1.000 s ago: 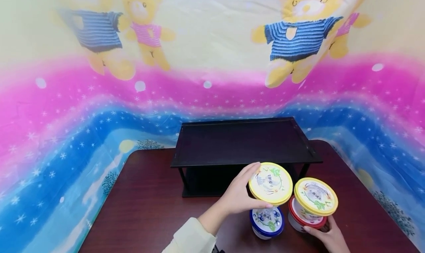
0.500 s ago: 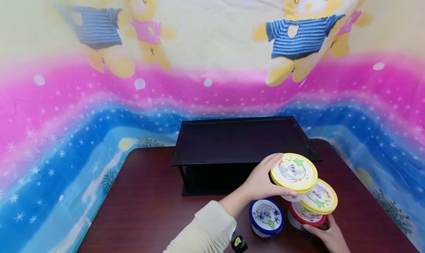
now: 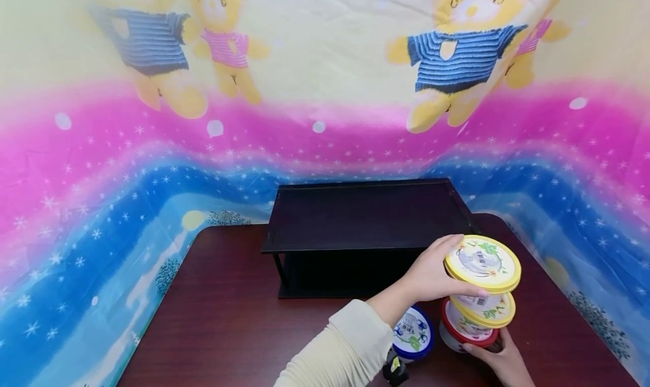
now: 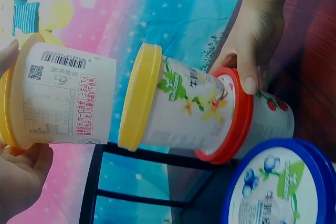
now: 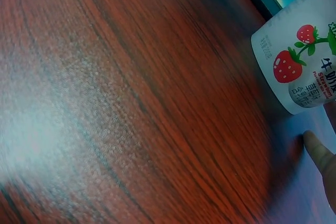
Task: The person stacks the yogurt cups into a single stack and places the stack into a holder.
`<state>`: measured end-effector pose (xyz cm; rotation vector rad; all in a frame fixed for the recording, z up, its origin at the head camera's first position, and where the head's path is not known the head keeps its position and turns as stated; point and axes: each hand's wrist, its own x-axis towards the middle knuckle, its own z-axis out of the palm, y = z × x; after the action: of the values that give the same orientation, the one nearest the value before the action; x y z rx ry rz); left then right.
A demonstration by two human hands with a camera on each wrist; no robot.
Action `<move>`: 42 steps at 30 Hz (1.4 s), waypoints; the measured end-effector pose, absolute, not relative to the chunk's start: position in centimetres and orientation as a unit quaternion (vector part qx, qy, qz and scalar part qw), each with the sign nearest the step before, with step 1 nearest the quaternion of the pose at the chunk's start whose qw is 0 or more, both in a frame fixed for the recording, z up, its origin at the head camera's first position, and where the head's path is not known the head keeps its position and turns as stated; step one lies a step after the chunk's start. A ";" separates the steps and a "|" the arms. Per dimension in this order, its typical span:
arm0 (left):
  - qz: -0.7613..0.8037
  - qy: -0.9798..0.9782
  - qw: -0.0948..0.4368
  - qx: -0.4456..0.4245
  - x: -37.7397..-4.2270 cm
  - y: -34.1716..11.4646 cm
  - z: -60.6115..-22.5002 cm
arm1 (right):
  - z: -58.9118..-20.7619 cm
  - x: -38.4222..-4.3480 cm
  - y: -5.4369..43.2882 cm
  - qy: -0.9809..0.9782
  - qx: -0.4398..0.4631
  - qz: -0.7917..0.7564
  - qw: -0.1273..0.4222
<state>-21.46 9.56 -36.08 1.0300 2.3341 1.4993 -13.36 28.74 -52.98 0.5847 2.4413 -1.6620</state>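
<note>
My left hand (image 3: 431,271) grasps the upper tub (image 3: 483,263) by its yellow lid, coming in from 9 o'clock. My right hand (image 3: 505,361) holds the red-lidded tub (image 3: 451,339) from 4 o'clock, its thumb against the red rim. Between them, the middle tub (image 3: 490,311), also yellow-lidded, stands on the red lid. The upper tub is right above it, lid up and base down, long axis roughly upright. From my left wrist that axis lies sideways, lid toward 9 o'clock and base toward 3, with a narrow gap between the base and the next lid; a barcode (image 4: 64,60) shows on its wall, hidden from my head view. Only my right wrist shows the printed strawberries (image 5: 287,66) clearly. The blue-lidded tub (image 3: 413,336) sits at 9 o'clock from the stack on the tabletop (image 3: 213,297), partly behind my sleeve (image 3: 350,342). Toward 11 o'clock stands the black rack (image 3: 365,215), and beyond it hangs the bear-print cloth (image 3: 325,116).
</note>
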 end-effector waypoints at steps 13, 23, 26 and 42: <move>0.461 0.808 0.106 0.351 -21.3 11.6 -36.0 | -53.0 -13.3 29.0 0.813 0.185 -0.546 0.075; 0.440 0.814 0.108 0.363 -21.3 11.9 -36.3 | -53.3 -13.1 29.0 0.824 0.183 -0.532 0.069; 0.436 0.815 0.106 0.366 -21.4 12.0 -36.3 | -53.3 -13.2 29.0 0.828 0.180 -0.528 0.063; 0.444 0.820 0.112 0.342 -21.3 12.2 -36.4 | -53.2 -13.2 28.9 0.823 0.180 -0.536 0.059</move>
<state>-21.30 12.17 -36.38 1.0043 2.4089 1.3041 -13.21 28.90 -53.15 0.5450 2.4918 -1.6243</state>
